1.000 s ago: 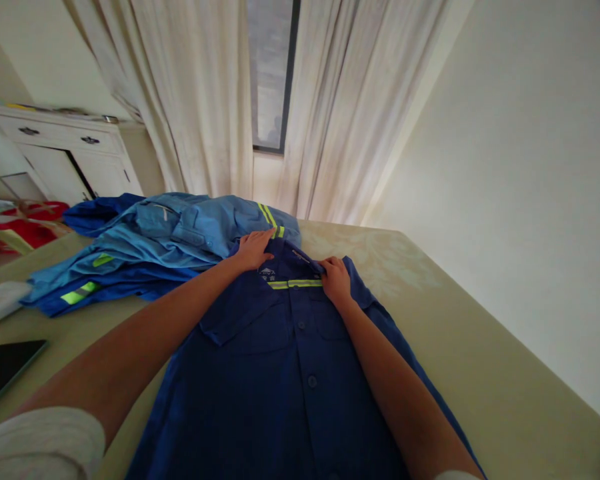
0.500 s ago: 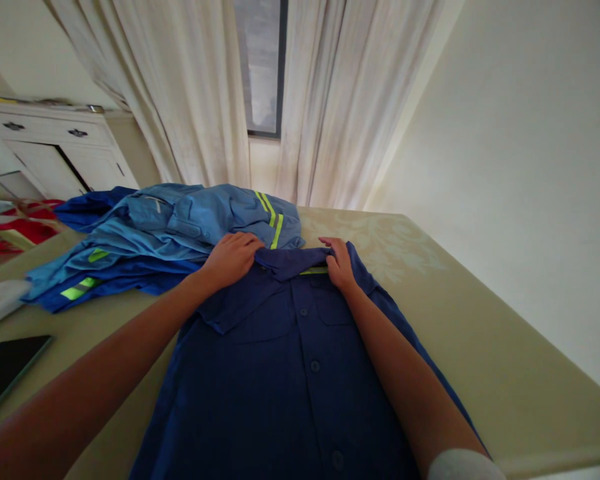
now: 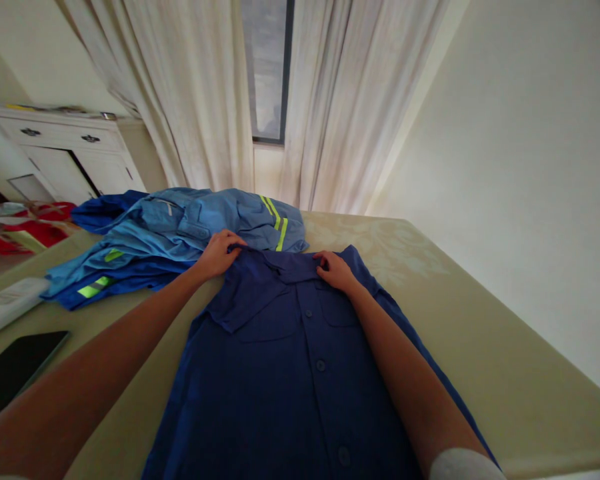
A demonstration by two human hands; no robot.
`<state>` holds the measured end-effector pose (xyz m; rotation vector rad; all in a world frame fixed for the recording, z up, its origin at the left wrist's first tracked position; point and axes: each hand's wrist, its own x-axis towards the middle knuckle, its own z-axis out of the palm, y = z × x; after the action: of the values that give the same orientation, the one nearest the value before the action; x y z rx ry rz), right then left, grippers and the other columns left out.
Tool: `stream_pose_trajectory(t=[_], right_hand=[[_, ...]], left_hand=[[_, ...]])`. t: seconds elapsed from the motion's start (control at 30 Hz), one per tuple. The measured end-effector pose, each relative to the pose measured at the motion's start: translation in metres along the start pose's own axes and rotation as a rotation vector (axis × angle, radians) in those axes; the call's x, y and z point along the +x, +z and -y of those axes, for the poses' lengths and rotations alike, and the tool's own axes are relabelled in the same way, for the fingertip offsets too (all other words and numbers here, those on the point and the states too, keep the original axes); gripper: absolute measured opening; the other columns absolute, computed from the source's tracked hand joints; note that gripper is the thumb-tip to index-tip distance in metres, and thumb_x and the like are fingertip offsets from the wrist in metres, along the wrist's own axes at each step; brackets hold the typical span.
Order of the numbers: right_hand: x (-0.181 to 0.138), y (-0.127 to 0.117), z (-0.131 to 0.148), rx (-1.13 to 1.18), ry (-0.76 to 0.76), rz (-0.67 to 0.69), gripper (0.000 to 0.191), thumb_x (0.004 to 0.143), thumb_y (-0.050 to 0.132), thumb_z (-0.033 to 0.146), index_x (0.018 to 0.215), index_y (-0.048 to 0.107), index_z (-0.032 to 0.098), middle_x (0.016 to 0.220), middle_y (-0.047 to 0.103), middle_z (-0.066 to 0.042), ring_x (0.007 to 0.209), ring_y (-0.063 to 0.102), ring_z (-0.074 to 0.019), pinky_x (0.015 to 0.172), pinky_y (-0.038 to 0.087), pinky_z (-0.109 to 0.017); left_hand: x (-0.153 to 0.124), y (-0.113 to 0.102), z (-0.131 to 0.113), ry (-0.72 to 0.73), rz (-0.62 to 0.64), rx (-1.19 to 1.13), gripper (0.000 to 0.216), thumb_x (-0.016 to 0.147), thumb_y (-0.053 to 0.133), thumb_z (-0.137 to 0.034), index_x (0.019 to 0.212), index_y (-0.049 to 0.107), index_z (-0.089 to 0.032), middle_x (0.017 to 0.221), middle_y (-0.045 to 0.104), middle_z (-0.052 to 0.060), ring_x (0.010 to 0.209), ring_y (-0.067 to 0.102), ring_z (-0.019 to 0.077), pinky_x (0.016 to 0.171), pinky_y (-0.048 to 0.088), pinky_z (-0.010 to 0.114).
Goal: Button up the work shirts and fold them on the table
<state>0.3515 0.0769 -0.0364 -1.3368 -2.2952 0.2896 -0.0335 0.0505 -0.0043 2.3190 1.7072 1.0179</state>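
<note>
A dark blue button-front work shirt [image 3: 280,380] lies spread over the table in front of me, its buttons facing up. Its far end is folded over toward me, with a loose flap on the left. My left hand [image 3: 221,253] pinches the shirt's far left corner. At the far edge, right of centre, my right hand [image 3: 336,270] grips the folded cloth with bent fingers. Just beyond my left hand rests a heap of light blue work clothes [image 3: 215,213] with yellow-green reflective stripes.
The pale patterned table [image 3: 480,347] runs along a white wall on the right. At the left lie a black phone [image 3: 20,367] and a white device [image 3: 13,303]. Red items [image 3: 45,223] sit beyond the table's left edge, near a white cabinet [image 3: 70,150]. Curtains [image 3: 205,87] hang behind.
My left hand has moved left to the shirt's corner, drawing the cloth out. My right hand has shifted slightly nearer, its fingers now curled on the edge. The yellow-green strip beneath is covered.
</note>
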Motion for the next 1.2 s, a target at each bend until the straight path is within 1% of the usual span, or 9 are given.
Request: stream_pose_trajectory(t=[0.13, 0.33, 0.5, 0.67, 0.8, 0.9, 1.07, 1.13, 1.2], right_hand=[[-0.002, 0.003, 0.0, -0.034, -0.022, -0.06, 0.035, 0.087, 0.055, 0.015, 0.119, 0.068, 0.019, 0.097, 0.067, -0.005, 0.096, 0.06, -0.0199, 0.093, 0.047, -0.032], [-0.003, 0.006, -0.004, 0.023, -0.003, -0.079, 0.036, 0.082, 0.055, 0.012, 0.115, 0.07, 0.019, 0.093, 0.068, -0.004, 0.096, 0.061, -0.0206, 0.093, 0.049, -0.033], [-0.001, 0.005, -0.005, 0.07, 0.004, -0.284, 0.031, 0.089, 0.058, 0.023, 0.118, 0.07, 0.019, 0.106, 0.066, -0.009, 0.101, 0.061, -0.023, 0.097, 0.05, -0.037], [0.005, -0.02, -0.022, -0.015, 0.193, -0.517, 0.034, 0.096, 0.05, 0.028, 0.123, 0.067, 0.016, 0.12, 0.066, -0.016, 0.114, 0.06, -0.0281, 0.106, 0.046, -0.043], [0.001, -0.044, -0.052, -0.165, 0.5, -0.355, 0.057, 0.087, 0.071, 0.04, 0.135, 0.061, 0.01, 0.13, 0.064, -0.024, 0.123, 0.059, -0.0369, 0.106, 0.045, -0.051], [-0.003, -0.053, -0.066, -0.088, 0.666, -0.187, 0.069, 0.082, 0.077, 0.054, 0.132, 0.063, 0.008, 0.12, 0.07, -0.025, 0.113, 0.067, -0.0366, 0.095, 0.053, -0.047], [-0.005, -0.063, -0.072, 0.151, 0.678, 0.044, 0.041, 0.08, 0.081, 0.053, 0.085, 0.076, 0.013, 0.085, 0.076, -0.016, 0.082, 0.074, -0.0297, 0.07, 0.056, -0.035], [-0.004, -0.07, -0.073, 0.246, 0.657, 0.029, 0.034, 0.082, 0.08, 0.047, 0.082, 0.076, 0.013, 0.076, 0.075, -0.012, 0.075, 0.073, -0.0264, 0.064, 0.054, -0.031], [-0.002, -0.079, -0.076, 0.212, 0.629, -0.054, 0.031, 0.084, 0.078, 0.044, 0.085, 0.076, 0.013, 0.074, 0.074, -0.01, 0.075, 0.072, -0.0256, 0.064, 0.053, -0.03]], left_hand=[[-0.007, 0.002, 0.011, -0.063, 0.004, 0.029, 0.024, 0.077, 0.05, -0.022, 0.07, 0.073, -0.022, 0.097, 0.066, 0.007, 0.091, 0.064, 0.0227, 0.093, 0.053, 0.039], [-0.016, -0.005, 0.01, 0.049, 0.211, 0.244, 0.023, 0.072, 0.049, -0.021, 0.068, 0.072, -0.023, 0.095, 0.064, 0.01, 0.095, 0.062, 0.0269, 0.096, 0.052, 0.042], [-0.004, -0.007, -0.013, -0.156, 0.061, 0.243, 0.028, 0.084, 0.046, -0.029, 0.098, 0.068, -0.018, 0.1, 0.071, 0.011, 0.097, 0.067, 0.0284, 0.093, 0.052, 0.04], [0.004, -0.004, -0.006, -0.28, 0.323, 0.149, 0.043, 0.086, 0.048, -0.054, 0.1, 0.069, -0.018, 0.098, 0.075, 0.011, 0.094, 0.071, 0.0296, 0.084, 0.052, 0.037], [0.007, -0.009, 0.006, -0.274, 0.541, -0.07, 0.047, 0.07, 0.062, -0.065, 0.083, 0.071, -0.02, 0.082, 0.073, 0.006, 0.08, 0.068, 0.0253, 0.074, 0.05, 0.033], [0.007, -0.012, 0.006, -0.31, 0.57, -0.172, 0.05, 0.059, 0.072, -0.067, 0.077, 0.069, -0.021, 0.074, 0.069, 0.003, 0.073, 0.062, 0.0221, 0.067, 0.047, 0.03], [0.01, -0.02, -0.001, -0.427, 0.611, -0.242, 0.06, 0.052, 0.08, -0.066, 0.09, 0.073, -0.02, 0.085, 0.074, 0.003, 0.083, 0.066, 0.0262, 0.067, 0.049, 0.031], [0.016, -0.024, 0.0, -0.4, 0.661, -0.245, 0.055, 0.058, 0.077, -0.065, 0.089, 0.074, -0.02, 0.087, 0.075, 0.004, 0.086, 0.067, 0.0281, 0.071, 0.051, 0.033], [0.026, -0.025, 0.002, -0.33, 0.577, -0.192, 0.048, 0.066, 0.072, -0.062, 0.088, 0.074, -0.019, 0.087, 0.075, 0.004, 0.089, 0.068, 0.0291, 0.078, 0.052, 0.035]])
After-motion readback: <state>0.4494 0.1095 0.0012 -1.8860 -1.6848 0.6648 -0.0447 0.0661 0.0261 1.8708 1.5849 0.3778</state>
